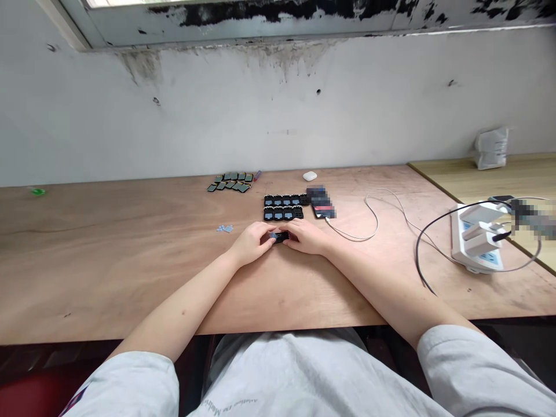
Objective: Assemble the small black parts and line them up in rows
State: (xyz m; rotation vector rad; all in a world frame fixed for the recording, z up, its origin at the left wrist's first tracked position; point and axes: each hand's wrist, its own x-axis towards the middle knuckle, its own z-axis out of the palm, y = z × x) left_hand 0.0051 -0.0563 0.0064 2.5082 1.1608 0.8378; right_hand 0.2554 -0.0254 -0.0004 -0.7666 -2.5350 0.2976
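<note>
My left hand (pixel 253 241) and my right hand (pixel 305 236) meet on the wooden table (pixel 130 255), fingers curled round a small black part with a blue-grey face (pixel 280 236) that lies between them. Just beyond my hands stand two rows of like black parts (pixel 283 208). Further back lies a group of thin grey-green square pieces (pixel 230 182). A few small pale blue pieces (pixel 225 229) rest to the left of my left hand.
A phone (pixel 322 202) with a white cable (pixel 373 223) lies right of the black parts. A white earbud case (pixel 310 176) sits behind it. A white power strip (pixel 478 238) with plugs and a black cord stands at the right. A grimy wall closes the back.
</note>
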